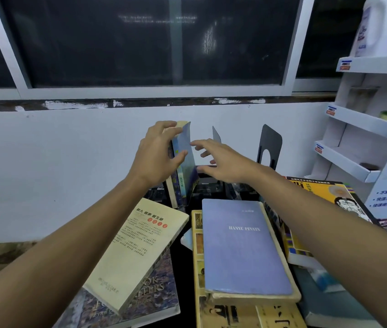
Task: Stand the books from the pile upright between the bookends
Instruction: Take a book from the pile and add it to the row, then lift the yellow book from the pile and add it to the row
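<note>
Left hand props the row; the free right hand is closer to the pile.

The left hand [159, 157] grips the upright books [184, 169] at the far middle of the tabletop [184, 275], fingers curled over their top edge and thumb on the front cover. The right hand [220, 162] hovers just to their right, fingers spread and holding nothing. The open slot lies between it and the black bookend [269, 145] farther right. The blue HANYU PINYIN book [242, 245] lies flat on the near pile, under the right forearm, with its long axis running near to far. The cream paperback [135, 252] lies to the near left. I'd guess the right hand draws back toward the near side for the blue one and tips it up on end.
</note>
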Tool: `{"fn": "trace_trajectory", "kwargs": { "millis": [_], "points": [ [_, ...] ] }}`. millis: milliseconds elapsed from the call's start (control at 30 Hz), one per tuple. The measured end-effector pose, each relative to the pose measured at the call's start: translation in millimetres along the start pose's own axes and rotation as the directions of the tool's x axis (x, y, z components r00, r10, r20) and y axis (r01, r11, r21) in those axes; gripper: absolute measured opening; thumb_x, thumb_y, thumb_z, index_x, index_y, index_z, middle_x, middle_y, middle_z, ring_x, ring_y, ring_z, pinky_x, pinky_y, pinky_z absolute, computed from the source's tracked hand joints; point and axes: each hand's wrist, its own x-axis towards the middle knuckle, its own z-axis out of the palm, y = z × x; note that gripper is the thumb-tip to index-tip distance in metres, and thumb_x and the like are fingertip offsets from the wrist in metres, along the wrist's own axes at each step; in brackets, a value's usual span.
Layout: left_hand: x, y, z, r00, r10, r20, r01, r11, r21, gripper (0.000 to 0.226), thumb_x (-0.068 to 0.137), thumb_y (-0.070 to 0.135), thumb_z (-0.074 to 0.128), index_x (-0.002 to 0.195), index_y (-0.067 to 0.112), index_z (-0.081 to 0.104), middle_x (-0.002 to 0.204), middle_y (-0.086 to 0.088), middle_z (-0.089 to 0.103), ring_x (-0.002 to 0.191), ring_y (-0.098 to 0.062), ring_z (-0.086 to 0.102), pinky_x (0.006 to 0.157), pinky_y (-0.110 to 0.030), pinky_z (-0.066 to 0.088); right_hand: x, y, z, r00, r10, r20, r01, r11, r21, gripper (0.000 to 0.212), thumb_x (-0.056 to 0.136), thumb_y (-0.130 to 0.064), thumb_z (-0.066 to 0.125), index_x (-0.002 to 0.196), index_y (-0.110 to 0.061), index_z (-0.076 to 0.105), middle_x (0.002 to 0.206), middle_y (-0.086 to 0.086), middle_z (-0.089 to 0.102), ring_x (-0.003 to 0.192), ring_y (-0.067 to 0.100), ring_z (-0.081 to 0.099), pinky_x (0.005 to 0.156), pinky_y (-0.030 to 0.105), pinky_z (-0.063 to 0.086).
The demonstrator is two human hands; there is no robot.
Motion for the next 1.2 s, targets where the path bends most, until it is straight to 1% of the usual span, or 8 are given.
{"fn": "trace_trajectory", "kwargs": {
  "millis": [267, 400, 533, 700, 800, 900, 1133, 1200],
  "points": [
    [-3.8, 62.7, 22.2, 0.982, 0.129, 0.136, -0.108, 0.983, -0.149, 0.044, 0.094, 0.039, 0.069, 0.134, 0.022, 0.063, 0.133, 0.006, 0.058, 0.127, -0.009, 0.052, 0.106, -0.025, 0.039, -58.1, 30.0, -40.2, 0.999, 0.049, -0.021, -0.051, 0.992, -0.111, 0.046, 0.098, -0.040, 0.062, 0.141, -0.028, 0.049, 0.133, -0.007, 0.053, 0.117, 0.006, 0.052, 0.097, 0.027, 0.049],
    [-2.9, 87.2, 42.9, 0.957, 0.140, 0.252, -0.095, 0.978, -0.184, 0.048, 0.093, 0.044, 0.071, 0.134, 0.021, 0.064, 0.130, 0.003, 0.061, 0.118, -0.009, 0.057, 0.101, -0.029, 0.047, -95.9, 51.1, -61.8, 0.995, 0.095, -0.031, -0.099, 0.981, -0.170, 0.044, 0.098, -0.039, 0.061, 0.139, -0.027, 0.052, 0.130, -0.008, 0.055, 0.114, 0.005, 0.051, 0.094, 0.025, 0.047],
    [-1.0, 111.0, 65.1, 0.919, 0.149, 0.365, -0.088, 0.980, -0.178, 0.050, 0.093, 0.044, 0.071, 0.135, 0.018, 0.064, 0.133, 0.001, 0.063, 0.120, -0.013, 0.060, 0.096, -0.020, 0.041, -137.5, 74.1, -82.3, 0.983, 0.179, -0.050, -0.185, 0.965, -0.184, 0.040, 0.098, -0.040, 0.062, 0.136, -0.028, 0.055, 0.128, -0.009, 0.055, 0.116, 0.006, 0.051, 0.098, 0.030, 0.048],
    [5.0, 137.9, 91.6, 0.868, 0.152, 0.474, -0.053, 0.975, -0.216, 0.052, 0.092, 0.047, 0.070, 0.135, 0.018, 0.063, 0.134, 0.001, 0.063, 0.124, -0.016, 0.059, 0.105, -0.031, 0.048, -190.0, 105.9, -107.7, 0.956, 0.286, -0.066, -0.293, 0.937, -0.192, 0.037, 0.097, -0.041, 0.061, 0.133, -0.030, 0.056, 0.128, -0.012, 0.055, 0.117, 0.005, 0.050, 0.099, 0.029, 0.045],
    [11.1, 147.1, 106.6, 0.835, 0.138, 0.533, -0.036, 0.980, -0.197, 0.059, 0.091, 0.052, 0.069, 0.139, 0.018, 0.060, 0.138, 0.001, 0.060, 0.128, -0.016, 0.056, 0.104, -0.029, 0.046, -217.1, 125.3, -119.0, 0.938, 0.337, -0.075, -0.346, 0.919, -0.191, 0.034, 0.098, -0.040, 0.061, 0.131, -0.031, 0.057, 0.124, -0.012, 0.056, 0.113, 0.004, 0.052, 0.095, 0.025, 0.047],
    [16.3, 153.1, 118.0, 0.797, 0.127, 0.590, -0.035, 0.986, -0.165, 0.062, 0.090, 0.055, 0.066, 0.140, 0.019, 0.059, 0.140, 0.000, 0.060, 0.129, -0.016, 0.055, 0.101, -0.026, 0.043, -240.6, 141.5, -125.3, 0.929, 0.354, -0.111, -0.371, 0.902, -0.221, 0.034, 0.095, -0.049, 0.061, 0.126, -0.034, 0.059, 0.119, -0.015, 0.058, 0.107, 0.001, 0.055, 0.094, 0.034, 0.051],
    [23.6, 161.4, 129.3, 0.728, 0.113, 0.676, -0.017, 0.989, -0.147, 0.053, 0.092, 0.054, 0.064, 0.136, 0.024, 0.064, 0.138, -0.001, 0.062, 0.127, -0.017, 0.055, 0.095, -0.023, 0.036, -265.9, 161.0, -129.8, 0.917, 0.379, -0.126, -0.399, 0.889, -0.224, 0.037, 0.096, -0.051, 0.057, 0.127, -0.032, 0.060, 0.122, -0.014, 0.060, 0.111, 0.003, 0.054, 0.096, 0.037, 0.051],
    [25.0, 161.7, 131.2, 0.697, 0.101, 0.710, -0.009, 0.991, -0.133, 0.065, 0.085, 0.065, 0.060, 0.135, 0.024, 0.065, 0.133, 0.000, 0.064, 0.119, -0.016, 0.057, 0.092, -0.025, 0.036, -268.9, 166.8, -128.5, 0.905, 0.407, -0.128, -0.425, 0.879, -0.217, 0.040, 0.095, -0.056, 0.055, 0.127, -0.033, 0.060, 0.121, -0.014, 0.060, 0.110, 0.003, 0.053, 0.096, 0.038, 0.052]
  ]
}}
